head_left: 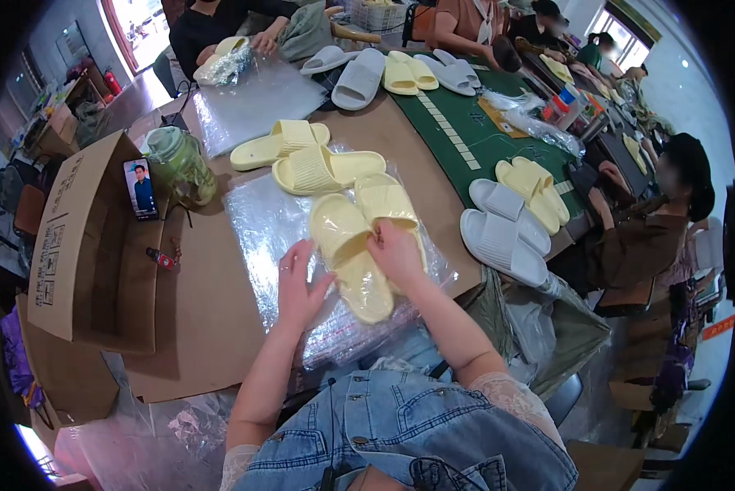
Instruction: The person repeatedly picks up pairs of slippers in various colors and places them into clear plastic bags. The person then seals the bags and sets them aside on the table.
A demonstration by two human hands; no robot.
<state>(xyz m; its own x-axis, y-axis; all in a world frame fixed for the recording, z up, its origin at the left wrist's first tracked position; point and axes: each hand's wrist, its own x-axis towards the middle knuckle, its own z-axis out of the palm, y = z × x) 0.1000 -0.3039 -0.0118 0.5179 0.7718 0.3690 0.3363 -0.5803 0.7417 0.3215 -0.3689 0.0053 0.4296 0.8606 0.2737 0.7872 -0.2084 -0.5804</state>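
A pair of pale yellow slippers lies on a stack of clear plastic bags in front of me. Glossy highlights over the pair look like clear film covering it. My right hand has its fingers closed at the inner edge of the right slipper, by the strap. Beside the left slipper, my left hand has its fingers apart, the thumb close to the sole, and holds nothing. Just beyond lies another yellow pair, with ribbed straps and no film visible on it.
At left stand an open cardboard box, a phone and a jar. Grey slippers lie at the right table edge. More slippers and a plastic sheet pile are farther back. Co-workers sit across and at right.
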